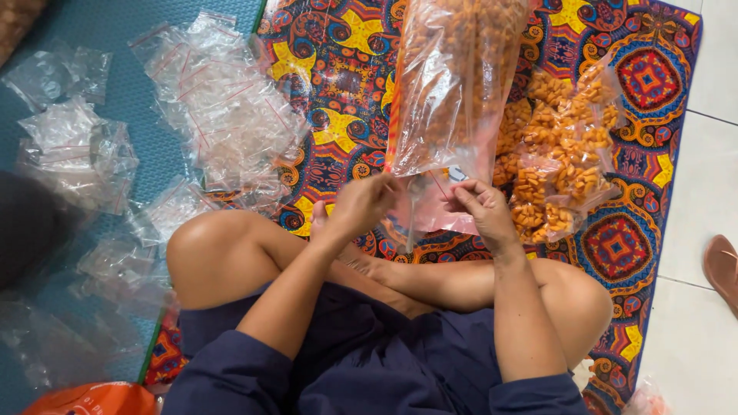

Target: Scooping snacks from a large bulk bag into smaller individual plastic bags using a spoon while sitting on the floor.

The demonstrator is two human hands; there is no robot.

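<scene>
— Snacks everywhere on that patterned mat (646, 84)! See the person sitting cross-legged, both hands up in front of the knees?

— Yes. Left hand (361, 204) has its fingers pinched on the lower edge of the big clear bag of orange snacks (453, 84), right at the edge. Right hand (483, 211) is curled, fingers bunched on the same edge a little to the side.

— So the bag hangs between the two hands, over the mat, mouth end down near the shins?

— Looks so, though which end is the opening I can't quite tell. It's well filled.

— And what's done so far?

— I'd judge a few: filled bags (565, 146) lie in a heap just right of the big one, touching it.

— Plenty left, then?

— By the look of it. Empty clear bags (223, 100) are spread on the teal mat (131, 84) to the left, many of them. A sandal (723, 269) sits on the tiles at far right.
</scene>
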